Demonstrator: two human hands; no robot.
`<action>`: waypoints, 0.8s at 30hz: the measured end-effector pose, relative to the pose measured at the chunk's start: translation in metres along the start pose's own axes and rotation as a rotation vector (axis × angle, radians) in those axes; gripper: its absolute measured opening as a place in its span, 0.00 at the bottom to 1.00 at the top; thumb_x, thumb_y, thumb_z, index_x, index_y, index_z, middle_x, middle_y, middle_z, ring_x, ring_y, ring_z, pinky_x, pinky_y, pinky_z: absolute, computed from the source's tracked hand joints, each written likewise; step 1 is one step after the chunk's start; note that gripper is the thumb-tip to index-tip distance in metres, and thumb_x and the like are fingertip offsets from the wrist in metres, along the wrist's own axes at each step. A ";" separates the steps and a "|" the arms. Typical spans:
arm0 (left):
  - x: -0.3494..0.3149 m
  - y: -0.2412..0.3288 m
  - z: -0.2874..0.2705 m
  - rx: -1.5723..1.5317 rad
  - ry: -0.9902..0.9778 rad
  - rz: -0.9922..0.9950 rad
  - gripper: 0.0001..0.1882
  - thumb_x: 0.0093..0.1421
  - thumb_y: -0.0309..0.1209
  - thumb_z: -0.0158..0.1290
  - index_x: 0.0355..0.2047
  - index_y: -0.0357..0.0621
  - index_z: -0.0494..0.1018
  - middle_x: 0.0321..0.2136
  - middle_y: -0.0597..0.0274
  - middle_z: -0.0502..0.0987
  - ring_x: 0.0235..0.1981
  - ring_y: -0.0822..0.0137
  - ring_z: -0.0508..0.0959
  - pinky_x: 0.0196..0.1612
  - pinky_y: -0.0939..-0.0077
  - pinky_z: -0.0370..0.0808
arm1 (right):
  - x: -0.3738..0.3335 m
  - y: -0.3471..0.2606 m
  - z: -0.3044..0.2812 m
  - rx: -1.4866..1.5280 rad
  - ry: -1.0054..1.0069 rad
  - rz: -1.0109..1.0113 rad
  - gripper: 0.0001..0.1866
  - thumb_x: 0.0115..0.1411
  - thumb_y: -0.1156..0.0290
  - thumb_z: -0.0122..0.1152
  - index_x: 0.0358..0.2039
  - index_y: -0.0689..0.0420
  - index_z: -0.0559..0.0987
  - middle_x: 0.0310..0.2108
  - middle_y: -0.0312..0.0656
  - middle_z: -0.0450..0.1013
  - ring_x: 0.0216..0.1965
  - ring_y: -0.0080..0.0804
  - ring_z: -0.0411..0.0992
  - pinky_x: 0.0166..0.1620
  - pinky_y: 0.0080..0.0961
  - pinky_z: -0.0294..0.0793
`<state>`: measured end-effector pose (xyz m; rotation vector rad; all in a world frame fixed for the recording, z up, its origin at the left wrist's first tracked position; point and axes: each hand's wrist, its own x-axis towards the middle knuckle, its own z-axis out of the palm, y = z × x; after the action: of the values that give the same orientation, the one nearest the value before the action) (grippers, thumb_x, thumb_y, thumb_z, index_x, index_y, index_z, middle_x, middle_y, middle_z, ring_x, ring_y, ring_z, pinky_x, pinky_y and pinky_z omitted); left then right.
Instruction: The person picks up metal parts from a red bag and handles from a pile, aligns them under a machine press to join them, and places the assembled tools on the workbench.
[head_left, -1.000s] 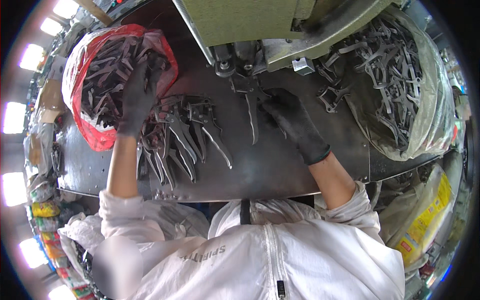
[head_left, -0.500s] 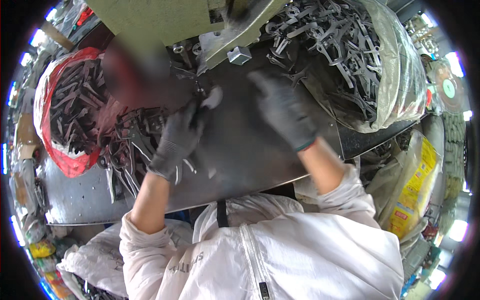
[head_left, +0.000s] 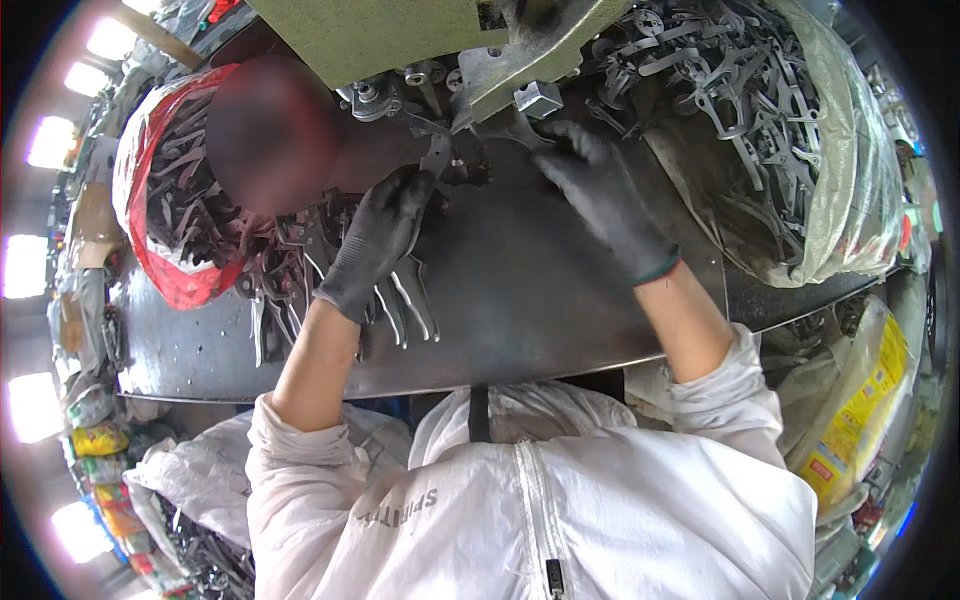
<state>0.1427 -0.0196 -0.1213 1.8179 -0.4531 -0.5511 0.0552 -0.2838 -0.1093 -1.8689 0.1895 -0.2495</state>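
Observation:
Both hands wear dark grey gloves and work under the front of a green machine (head_left: pixel 390 40). My left hand (head_left: pixel 380 235) is closed, thumb and fingers pinching a flat grey metal piece (head_left: pixel 437 153) that reaches up to the machine's lower parts. My right hand (head_left: pixel 602 195) is closed on a curved, lighter metal lever (head_left: pixel 517 130), its front end near the machine's tip and just below a small shiny metal block (head_left: pixel 538 98). The fingertips of both hands are partly hidden. Several long metal handles (head_left: pixel 405 300) lie beside and below my left wrist.
At the left stands a red-rimmed bag (head_left: pixel 160 265) full of dark metal handles. A pale woven sack (head_left: pixel 850 150) at the right holds many lighter metal levers (head_left: pixel 745 90). The dark metal table (head_left: pixel 520 310) has a curved front edge close to my body. A blurred round patch covers the upper left.
My right hand has moved up toward the machine tip, and a metal lever now shows in its fingers. My left hand has shifted slightly up. The whole view has swung a little.

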 end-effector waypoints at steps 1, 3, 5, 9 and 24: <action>0.004 0.003 0.002 0.004 0.000 0.001 0.25 0.74 0.45 0.50 0.56 0.32 0.72 0.38 0.58 0.80 0.37 0.71 0.79 0.42 0.75 0.77 | 0.003 -0.007 0.009 0.387 -0.064 0.303 0.17 0.66 0.75 0.59 0.55 0.61 0.78 0.41 0.40 0.81 0.40 0.31 0.79 0.42 0.28 0.80; 0.013 0.007 0.003 0.086 -0.074 -0.041 0.25 0.75 0.43 0.48 0.59 0.30 0.70 0.41 0.56 0.81 0.40 0.71 0.81 0.45 0.74 0.78 | 0.010 -0.008 0.023 0.453 -0.050 0.300 0.16 0.66 0.74 0.59 0.53 0.62 0.79 0.41 0.38 0.81 0.40 0.26 0.78 0.41 0.27 0.80; 0.022 -0.001 0.000 0.136 -0.072 0.022 0.25 0.76 0.41 0.47 0.59 0.30 0.70 0.41 0.56 0.81 0.40 0.71 0.81 0.45 0.75 0.78 | 0.016 -0.006 0.037 0.520 -0.048 0.294 0.14 0.67 0.73 0.59 0.51 0.63 0.80 0.41 0.36 0.80 0.40 0.22 0.77 0.41 0.25 0.79; 0.025 0.006 -0.008 -0.059 -0.149 -0.076 0.23 0.76 0.39 0.45 0.59 0.31 0.71 0.41 0.57 0.82 0.40 0.70 0.81 0.46 0.75 0.78 | 0.016 -0.008 0.056 0.413 -0.149 0.182 0.19 0.63 0.74 0.59 0.54 0.65 0.78 0.43 0.41 0.80 0.38 0.21 0.76 0.41 0.23 0.79; 0.044 -0.042 -0.014 0.537 -0.098 0.300 0.10 0.68 0.26 0.48 0.41 0.35 0.79 0.29 0.48 0.81 0.33 0.52 0.84 0.40 0.60 0.81 | 0.028 0.016 0.078 0.362 -0.151 0.332 0.23 0.62 0.76 0.59 0.57 0.68 0.75 0.39 0.44 0.78 0.30 0.26 0.75 0.31 0.24 0.77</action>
<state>0.1881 -0.0212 -0.1639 2.1772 -0.9960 -0.3266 0.1026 -0.2243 -0.1454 -1.4632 0.3244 0.0828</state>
